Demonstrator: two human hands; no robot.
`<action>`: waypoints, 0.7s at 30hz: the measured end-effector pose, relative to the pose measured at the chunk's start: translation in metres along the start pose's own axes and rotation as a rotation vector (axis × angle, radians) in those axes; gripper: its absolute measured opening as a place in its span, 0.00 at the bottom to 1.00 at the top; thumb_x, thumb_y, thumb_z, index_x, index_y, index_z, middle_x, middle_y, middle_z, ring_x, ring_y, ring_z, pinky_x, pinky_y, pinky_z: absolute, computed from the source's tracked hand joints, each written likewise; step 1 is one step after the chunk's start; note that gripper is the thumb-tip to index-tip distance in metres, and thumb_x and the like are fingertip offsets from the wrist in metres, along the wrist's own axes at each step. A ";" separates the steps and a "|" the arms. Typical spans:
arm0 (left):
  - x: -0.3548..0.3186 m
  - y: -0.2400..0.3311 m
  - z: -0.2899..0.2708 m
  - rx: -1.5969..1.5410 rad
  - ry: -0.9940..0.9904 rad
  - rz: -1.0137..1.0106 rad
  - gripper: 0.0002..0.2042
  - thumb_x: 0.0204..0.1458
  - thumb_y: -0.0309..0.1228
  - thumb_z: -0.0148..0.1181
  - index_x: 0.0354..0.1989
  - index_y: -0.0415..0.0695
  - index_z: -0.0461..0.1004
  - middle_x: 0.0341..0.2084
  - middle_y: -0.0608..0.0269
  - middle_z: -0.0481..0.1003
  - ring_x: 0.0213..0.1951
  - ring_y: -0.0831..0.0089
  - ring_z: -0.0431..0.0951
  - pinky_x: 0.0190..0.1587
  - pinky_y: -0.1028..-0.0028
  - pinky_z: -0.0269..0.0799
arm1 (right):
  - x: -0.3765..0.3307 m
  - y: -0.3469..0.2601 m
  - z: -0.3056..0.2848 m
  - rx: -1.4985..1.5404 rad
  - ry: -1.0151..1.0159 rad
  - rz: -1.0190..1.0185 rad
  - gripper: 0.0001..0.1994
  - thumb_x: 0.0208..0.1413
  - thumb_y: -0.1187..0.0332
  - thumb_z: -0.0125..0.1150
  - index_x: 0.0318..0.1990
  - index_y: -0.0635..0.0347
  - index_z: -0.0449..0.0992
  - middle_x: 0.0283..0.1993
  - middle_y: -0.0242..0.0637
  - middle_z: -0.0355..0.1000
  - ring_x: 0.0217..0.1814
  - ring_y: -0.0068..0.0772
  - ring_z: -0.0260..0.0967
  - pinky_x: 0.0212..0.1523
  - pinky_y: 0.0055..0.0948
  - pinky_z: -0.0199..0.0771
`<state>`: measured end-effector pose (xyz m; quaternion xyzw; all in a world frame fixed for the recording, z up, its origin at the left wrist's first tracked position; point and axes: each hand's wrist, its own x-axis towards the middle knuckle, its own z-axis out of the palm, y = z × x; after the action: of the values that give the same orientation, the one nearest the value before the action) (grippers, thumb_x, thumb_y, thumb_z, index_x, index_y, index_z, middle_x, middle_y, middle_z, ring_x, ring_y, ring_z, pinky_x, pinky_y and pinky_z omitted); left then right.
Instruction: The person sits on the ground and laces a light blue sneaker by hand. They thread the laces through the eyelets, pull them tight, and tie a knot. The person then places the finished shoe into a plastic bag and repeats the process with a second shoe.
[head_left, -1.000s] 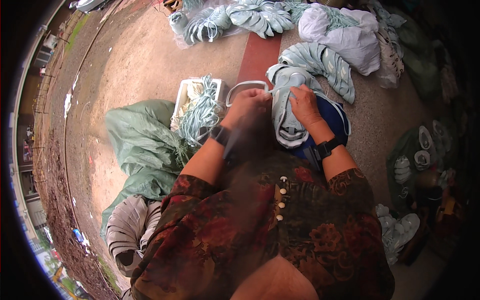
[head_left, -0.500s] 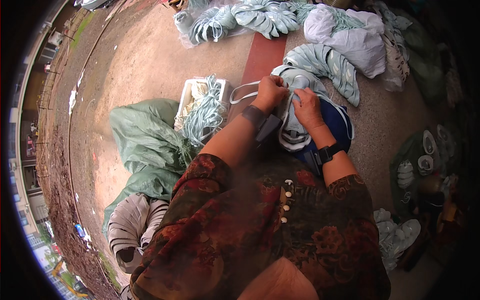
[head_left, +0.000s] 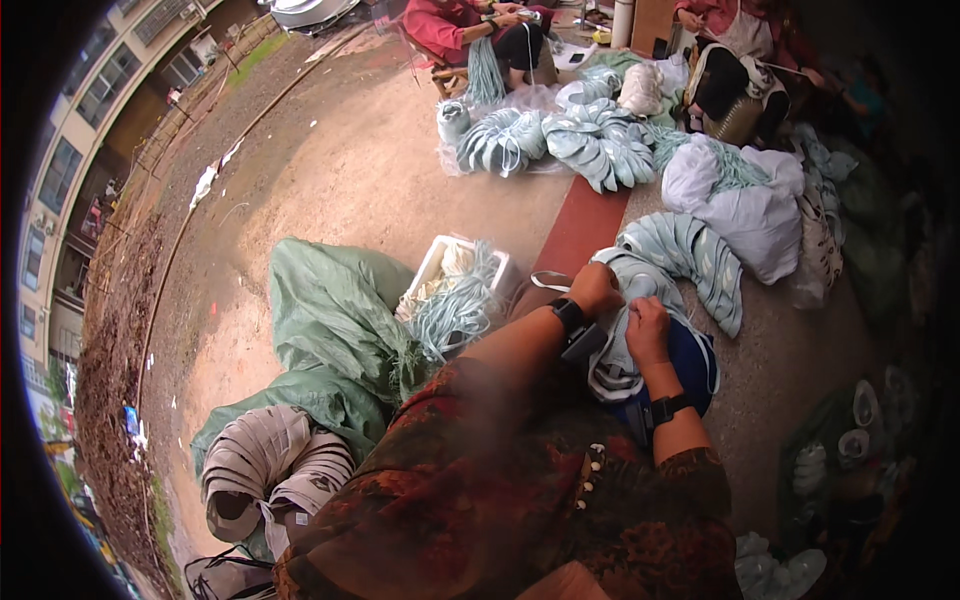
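A pale blue shoe upper (head_left: 613, 372) lies in front of me over a dark blue bundle (head_left: 692, 368). My left hand (head_left: 597, 289) is closed above it, with a white shoelace (head_left: 548, 279) looping out on its left side. Close by on the right, my right hand (head_left: 648, 330) is also closed, its fingers curled over the upper; what they grip is too small to make out. Beyond both hands, a curved row of nested pale blue uppers (head_left: 688, 258) stretches away to the right.
Left of my arm stands a white box (head_left: 437, 262) of pale laces (head_left: 462, 305), beside a green sack (head_left: 335, 300) and stacked beige uppers (head_left: 258, 455). Further off are more blue uppers (head_left: 600, 145), a white sack (head_left: 735, 210) and two seated people (head_left: 455, 35) (head_left: 745, 35).
My view has tilted up, bringing the seated people in. My right hand has gone from fingers spread on the upper to a closed fist, raised a little off it.
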<state>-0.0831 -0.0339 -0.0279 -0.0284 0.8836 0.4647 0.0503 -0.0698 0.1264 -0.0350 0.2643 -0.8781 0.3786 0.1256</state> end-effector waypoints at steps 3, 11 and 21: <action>-0.005 -0.003 0.022 0.194 0.218 0.092 0.06 0.36 0.31 0.58 0.16 0.42 0.75 0.19 0.49 0.74 0.25 0.52 0.76 0.31 0.61 0.72 | 0.001 -0.001 0.004 -0.083 -0.008 -0.002 0.03 0.41 0.80 0.51 0.26 0.65 0.70 0.25 0.48 0.66 0.31 0.52 0.65 0.32 0.43 0.64; -0.030 0.036 0.002 0.535 -0.171 0.319 0.08 0.41 0.32 0.54 0.22 0.41 0.76 0.25 0.51 0.76 0.30 0.54 0.77 0.34 0.62 0.73 | 0.004 0.005 0.006 -0.149 -0.092 0.025 0.03 0.42 0.78 0.49 0.26 0.64 0.70 0.26 0.50 0.65 0.31 0.58 0.64 0.32 0.49 0.63; -0.012 -0.014 -0.003 0.018 -0.130 0.210 0.08 0.36 0.31 0.60 0.20 0.38 0.75 0.20 0.48 0.74 0.25 0.57 0.76 0.31 0.65 0.70 | 0.004 -0.010 0.008 -0.370 -0.199 -0.021 0.08 0.40 0.73 0.62 0.26 0.62 0.68 0.30 0.49 0.65 0.34 0.55 0.64 0.36 0.46 0.64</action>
<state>-0.0703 -0.0445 -0.0363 0.0948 0.8807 0.4603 0.0588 -0.0677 0.1137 -0.0325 0.2819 -0.9379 0.1816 0.0884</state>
